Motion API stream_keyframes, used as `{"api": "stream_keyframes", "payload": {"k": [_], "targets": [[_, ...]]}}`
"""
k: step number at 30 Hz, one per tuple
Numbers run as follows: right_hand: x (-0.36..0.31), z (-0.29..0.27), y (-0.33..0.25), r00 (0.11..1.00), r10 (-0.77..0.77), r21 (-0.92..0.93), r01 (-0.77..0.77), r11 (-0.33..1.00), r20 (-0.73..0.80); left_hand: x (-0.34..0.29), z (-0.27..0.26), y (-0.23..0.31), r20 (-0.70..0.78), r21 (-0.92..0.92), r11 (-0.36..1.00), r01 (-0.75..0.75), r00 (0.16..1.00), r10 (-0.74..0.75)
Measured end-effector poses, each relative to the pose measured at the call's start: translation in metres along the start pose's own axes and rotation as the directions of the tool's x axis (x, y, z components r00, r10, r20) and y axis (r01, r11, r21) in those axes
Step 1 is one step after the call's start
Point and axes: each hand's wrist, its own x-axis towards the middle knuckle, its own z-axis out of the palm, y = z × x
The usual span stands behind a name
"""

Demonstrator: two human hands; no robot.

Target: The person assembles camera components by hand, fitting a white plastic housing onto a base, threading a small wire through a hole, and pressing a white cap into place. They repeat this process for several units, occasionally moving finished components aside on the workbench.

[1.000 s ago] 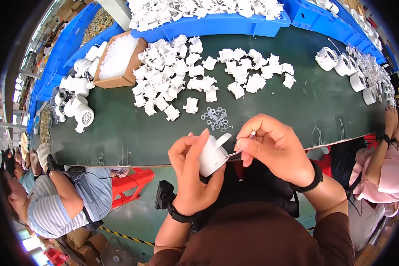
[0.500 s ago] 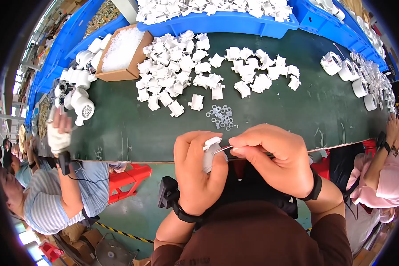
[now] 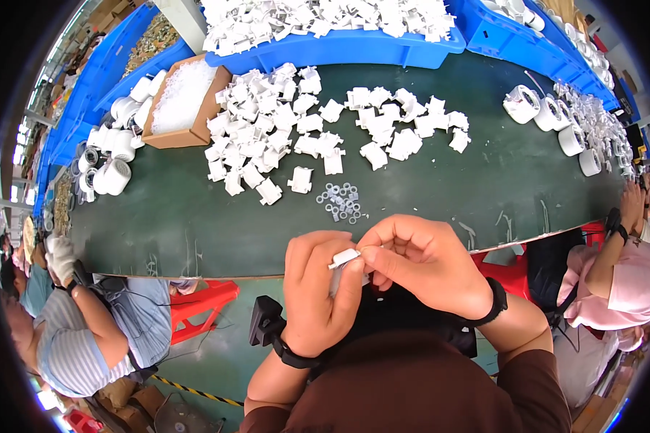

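My left hand (image 3: 318, 292) is closed around a small white plastic part (image 3: 345, 257), whose top end shows between thumb and fingers. Close against it, my right hand (image 3: 427, 268) pinches thumb and forefinger together at the part's right side. Whatever the right fingertips hold is hidden in this view. Just beyond my hands, on the dark green table (image 3: 426, 202), lies a little cluster of translucent grey rings (image 3: 339, 202). Past the rings are a large heap of white plastic parts (image 3: 256, 130) and a smaller group of similar white parts (image 3: 404, 123).
A blue bin (image 3: 332, 50) heaped with white parts stands at the back. Left of it are a cardboard box (image 3: 184, 137) of translucent pieces and white cylindrical housings (image 3: 112, 177). White rings (image 3: 521, 105) lie at right. Co-workers sit on both sides; a red stool (image 3: 204, 310) is at left.
A thin metal pin showed in my right fingers before; now it is out of sight, and those fingers are against the white part. The left co-worker's gloved hand has moved back toward the table edge.
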Motion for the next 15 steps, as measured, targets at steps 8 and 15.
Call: {"api": "stream_keyframes", "payload": {"k": [8, 15], "targets": [[0.047, -0.042, -0.022, 0.691, -0.722, -0.914, 0.320, 0.250, 0.044, 0.009, 0.005, -0.001, -0.095, -0.037, 0.999, -0.013, 0.995, 0.009], [0.081, -0.041, 0.001, 0.716, -0.645, -0.963, 0.217, -0.159, 0.267, 0.000, 0.002, 0.000, -0.125, -0.078, 0.996, 0.041, 0.991, -0.050]]}}
